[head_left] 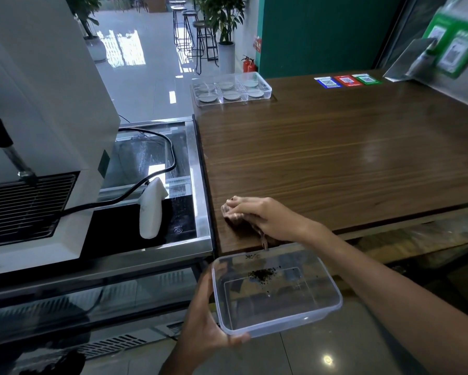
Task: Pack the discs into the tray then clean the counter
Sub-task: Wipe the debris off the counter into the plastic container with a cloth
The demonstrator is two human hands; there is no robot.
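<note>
My right hand [257, 215] is pressing a cloth [234, 216] on the surface [335, 158] edge, fingers closed on it. Left hand [203, 318] is gripping a tub [276, 290] of crumbs [261, 274] below. Discs are sitting in the tray [231, 89] at the far corner.

Counter [335, 158]: dark wood grain, smooth, soft sheen. Container [276, 293]: clear plastic, glossy. Tray [231, 89]: clear rigid plastic. Discs [231, 95]: matt grey. Cloth [234, 219]: brownish, crumpled. Floor [146, 77]: glossy tile.

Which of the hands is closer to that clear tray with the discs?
Right. The right hand presses a cloth on the counter, nearer the tray. The left hand holds a container below the edge.
</note>
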